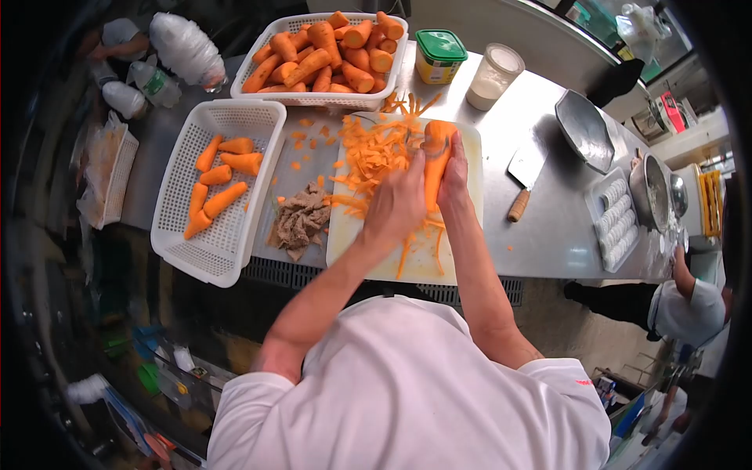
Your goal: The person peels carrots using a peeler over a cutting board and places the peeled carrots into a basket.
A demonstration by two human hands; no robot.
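Observation:
Over the white cutting board (468,258), my right hand (456,174) is closed around the side of a large carrot (435,168) standing at a steep tilt. My left hand (398,200) is closed at the carrot's left side. It grips what looks like a peeler (432,149), whose grey curved head lies across the upper carrot; its handle is hidden in my fingers. A heap of orange peelings (368,157) covers the board's left part, and a few long strips lie below my hands.
Left stands a white basket (168,227) with several peeled carrots; behind is another basket (313,98) piled with carrots. A crumpled brown cloth (300,221) lies beside the board. Rightward are a cleaver (526,168), a metal tray (583,129) and a tray of white rolls (617,227). A co-worker (681,305) stands far right.

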